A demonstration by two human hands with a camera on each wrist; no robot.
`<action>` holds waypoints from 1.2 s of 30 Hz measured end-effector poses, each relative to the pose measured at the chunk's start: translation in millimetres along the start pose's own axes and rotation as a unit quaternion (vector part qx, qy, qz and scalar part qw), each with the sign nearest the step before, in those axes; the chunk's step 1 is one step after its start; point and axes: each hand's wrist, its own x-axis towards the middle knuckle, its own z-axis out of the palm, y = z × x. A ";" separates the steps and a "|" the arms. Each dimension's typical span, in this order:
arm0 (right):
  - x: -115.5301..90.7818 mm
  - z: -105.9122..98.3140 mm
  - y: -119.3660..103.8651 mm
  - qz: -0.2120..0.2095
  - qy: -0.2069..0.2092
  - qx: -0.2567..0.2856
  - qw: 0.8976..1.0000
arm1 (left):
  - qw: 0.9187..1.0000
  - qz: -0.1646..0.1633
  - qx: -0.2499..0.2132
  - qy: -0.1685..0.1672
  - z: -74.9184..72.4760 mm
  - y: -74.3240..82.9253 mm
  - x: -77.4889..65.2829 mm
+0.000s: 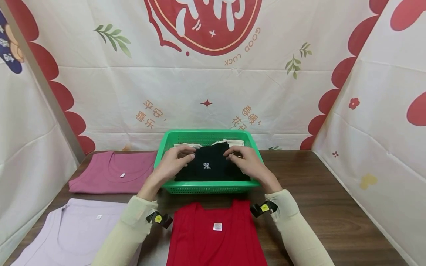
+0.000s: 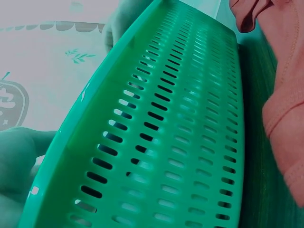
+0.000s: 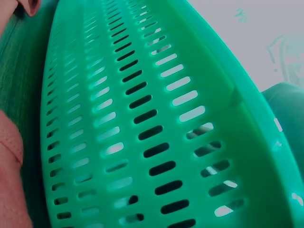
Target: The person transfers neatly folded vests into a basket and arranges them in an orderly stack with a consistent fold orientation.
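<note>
Cloth [image 1: 213, 164], black with white print, lies in the green basket [image 1: 206, 187]; the left hand [image 1: 172, 161] and right hand [image 1: 247, 159] have fingers loosely bent over it, contact unclear.

Adds up to four plainly visible garments: one pink top [image 1: 104, 179], one lavender top [image 1: 86, 236] and one red top [image 1: 214, 240] on one desk [image 1: 332, 207], and one black garment [image 1: 213, 157] in one green basket [image 1: 206, 187], plus pale cloth [image 1: 234, 142] behind the black one, too hidden to count. Includes three white neck labels [image 1: 217, 227], one apiece on the three tops. Takes in one left hand [image 1: 173, 162], one right hand [image 1: 247, 160], two pale sleeves [image 1: 124, 229] and two black wrist cameras [image 1: 263, 208].
</note>
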 end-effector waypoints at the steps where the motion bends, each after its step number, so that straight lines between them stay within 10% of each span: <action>1: -0.2 -0.5 -0.6 -0.001 0.007 0.011 1.000 | 1.000 0.007 -0.009 0.018 -0.5 0.6 -0.2; 12: -9.7 -14.7 -19.7 -0.033 0.016 0.104 0.994 | 0.983 0.025 -0.069 0.166 -6.6 16.1 -7.2; 25: -47.0 -25.1 -48.4 -0.053 -0.055 0.136 0.988 | 0.982 0.028 -0.155 0.102 -4.8 43.3 -37.9; 36: -97.8 -38.2 -43.9 -0.061 -0.122 0.155 0.978 | 0.989 -0.017 -0.138 0.048 -1.5 37.5 -88.9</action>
